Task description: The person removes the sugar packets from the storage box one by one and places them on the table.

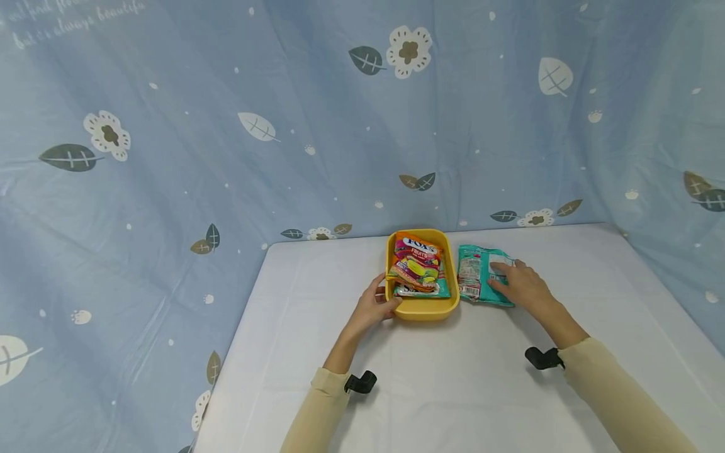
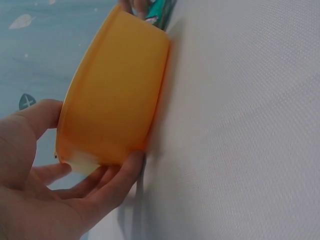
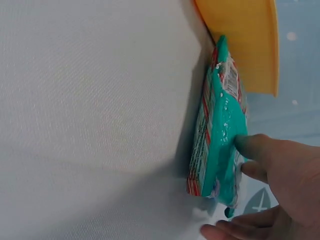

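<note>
A yellow plastic container (image 1: 423, 308) stands on the table. In it lie an orange FOX'S fruit candy bag (image 1: 416, 261) and, partly hidden beneath that, a teal bag (image 1: 443, 290). My left hand (image 1: 376, 305) holds the container at its near left side, thumb at the rim and fingers along the outer wall; the left wrist view shows the same hold. Just right of the container, a second teal candy bag (image 1: 476, 277) lies flat, its printed label up. My right hand (image 1: 523, 286) is over this bag's right end, with thumb and forefinger touching its top and the other fingers extended.
A white cloth covers the table (image 1: 453, 384). Behind it and to the left hangs a blue curtain (image 1: 340, 157) with leaf and flower prints. Black camera mounts (image 1: 362, 382) are strapped to both wrists.
</note>
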The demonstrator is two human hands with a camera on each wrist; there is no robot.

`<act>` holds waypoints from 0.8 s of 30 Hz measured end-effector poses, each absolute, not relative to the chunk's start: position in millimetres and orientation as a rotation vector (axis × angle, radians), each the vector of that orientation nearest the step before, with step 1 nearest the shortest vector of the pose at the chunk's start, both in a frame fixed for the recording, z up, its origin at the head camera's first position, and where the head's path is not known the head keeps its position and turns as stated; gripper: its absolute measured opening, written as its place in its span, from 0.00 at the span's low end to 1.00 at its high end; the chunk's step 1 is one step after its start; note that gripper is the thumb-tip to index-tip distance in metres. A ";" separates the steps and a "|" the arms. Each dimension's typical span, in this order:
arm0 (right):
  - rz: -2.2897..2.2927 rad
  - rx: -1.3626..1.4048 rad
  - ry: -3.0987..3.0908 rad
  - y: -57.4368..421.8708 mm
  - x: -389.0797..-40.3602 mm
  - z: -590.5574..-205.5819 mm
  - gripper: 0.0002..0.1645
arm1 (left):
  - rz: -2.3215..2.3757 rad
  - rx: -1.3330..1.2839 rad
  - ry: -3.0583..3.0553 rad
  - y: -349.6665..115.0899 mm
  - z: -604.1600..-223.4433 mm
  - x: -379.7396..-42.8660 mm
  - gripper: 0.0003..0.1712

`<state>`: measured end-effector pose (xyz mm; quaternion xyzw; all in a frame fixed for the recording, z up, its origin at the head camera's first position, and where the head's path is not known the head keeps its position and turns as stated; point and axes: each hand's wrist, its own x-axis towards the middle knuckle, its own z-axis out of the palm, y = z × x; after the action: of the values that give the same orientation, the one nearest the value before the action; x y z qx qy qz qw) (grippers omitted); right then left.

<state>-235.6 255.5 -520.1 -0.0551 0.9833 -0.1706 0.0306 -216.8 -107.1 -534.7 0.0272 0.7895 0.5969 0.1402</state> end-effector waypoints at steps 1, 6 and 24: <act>-0.514 -0.167 3.048 254.7 -235.3 -519.9 0.34 | 1.725 0.081 2.284 -107.1 -535.3 -216.9 0.46; -0.458 -0.181 3.108 251.0 -234.1 -517.9 0.31 | 1.718 0.081 2.298 -107.3 -536.5 -216.4 0.45; -0.332 -0.164 3.027 239.0 -235.4 -494.7 0.33 | 1.711 0.100 2.294 -109.5 -539.7 -218.7 0.46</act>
<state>-235.4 239.0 -494.7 -0.0537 0.9915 -0.1089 0.0462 -218.7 -109.5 -539.7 0.0348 0.7933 0.5918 0.1385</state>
